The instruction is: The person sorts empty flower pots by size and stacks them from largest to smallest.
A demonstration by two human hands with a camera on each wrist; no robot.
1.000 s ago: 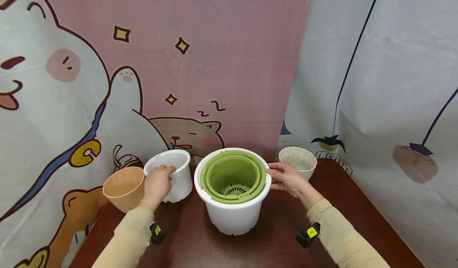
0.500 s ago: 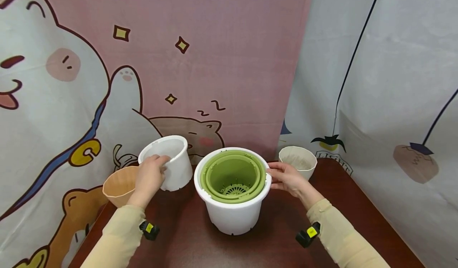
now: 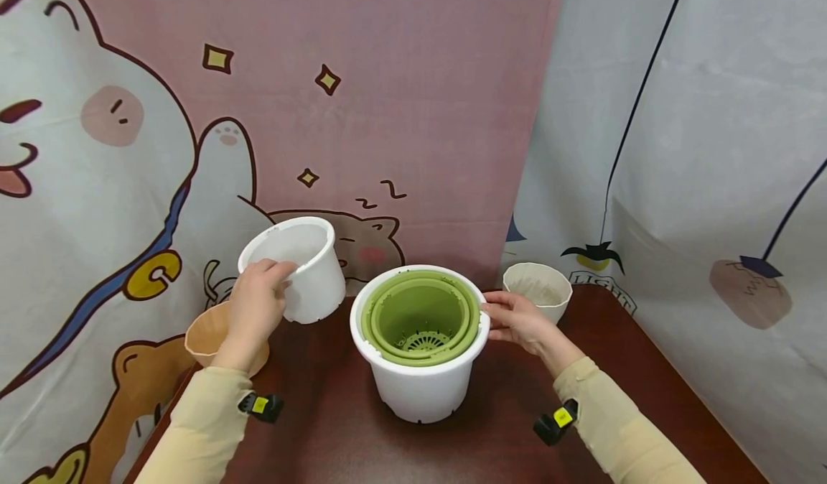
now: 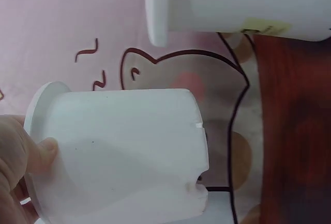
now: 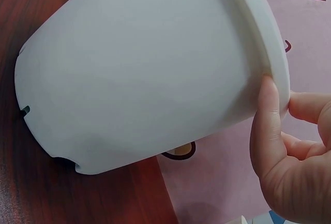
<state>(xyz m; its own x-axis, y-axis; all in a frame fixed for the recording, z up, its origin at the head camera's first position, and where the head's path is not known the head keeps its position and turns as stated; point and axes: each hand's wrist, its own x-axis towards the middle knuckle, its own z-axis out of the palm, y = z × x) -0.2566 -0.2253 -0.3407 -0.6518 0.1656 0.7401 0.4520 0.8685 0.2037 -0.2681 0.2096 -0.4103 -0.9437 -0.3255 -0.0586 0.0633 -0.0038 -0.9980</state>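
My left hand [image 3: 258, 301] grips the near left rim of a smaller white flower pot [image 3: 315, 286], which hangs tilted above the table. In the left wrist view, the thumb [image 4: 45, 154] presses the outside of that pot just below its rim. A larger white flower pot [image 3: 420, 394] stands upright at the middle, with green pots [image 3: 420, 304] nested inside it, one within another. At its right side my right hand [image 3: 522, 322] holds the rim; in the right wrist view the thumb [image 5: 268, 125] lies under the rim, with a fingertip against the rim's edge.
A peach faceted bowl-shaped pot [image 3: 209, 333] stands at the left, partly behind my left wrist. Behind my right hand is a cream faceted pot [image 3: 539, 286]. A printed cloth [image 3: 439, 146] hangs behind the dark red table [image 3: 362, 455].
My left hand has lifted the smaller white pot up and slightly left, away from the table, uncovering more of the peach pot's right side. My right hand and the larger pot stay put.
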